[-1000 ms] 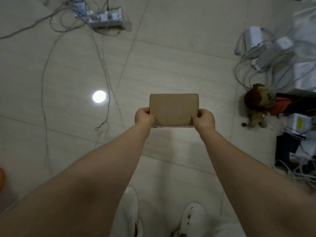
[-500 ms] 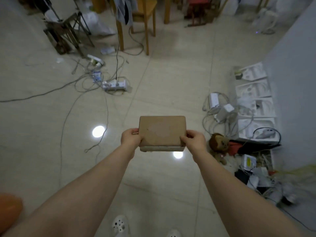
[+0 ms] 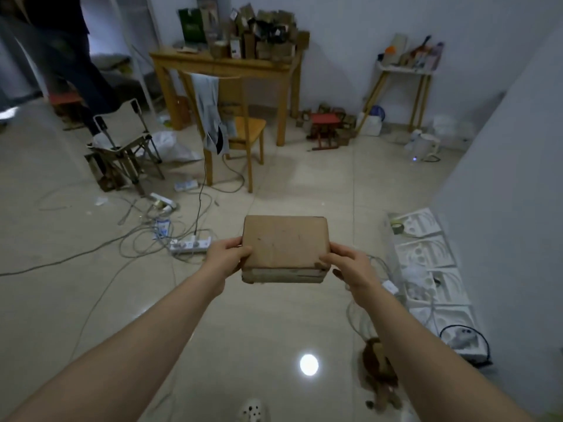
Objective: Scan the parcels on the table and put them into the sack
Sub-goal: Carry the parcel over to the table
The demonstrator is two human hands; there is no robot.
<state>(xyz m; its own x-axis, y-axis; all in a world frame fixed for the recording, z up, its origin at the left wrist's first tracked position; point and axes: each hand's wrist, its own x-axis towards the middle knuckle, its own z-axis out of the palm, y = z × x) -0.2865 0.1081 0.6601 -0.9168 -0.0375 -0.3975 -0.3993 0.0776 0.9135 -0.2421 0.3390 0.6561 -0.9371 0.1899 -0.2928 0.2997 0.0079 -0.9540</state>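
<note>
Looking further up now; clamping cardboard parcel [image 3: 285, 243] by both ends, left hand [image 3: 227, 260] and right hand [image 3: 347, 266], level, likely for carrying.

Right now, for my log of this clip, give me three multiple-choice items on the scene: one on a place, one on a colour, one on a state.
1. The pile of boxes stands: A on the wooden table; B in a sack; C in a sink.
2. The seat of the small stool is: A blue; B red; C green.
3. The cardboard parcel is: A torn open; B taped to a wall; C held between the left grip and the right grip.
Key: 1 A, the pile tops the table by the back wall; 2 B, the seat shows red; 3 C, both grips clasp its sides.
</note>
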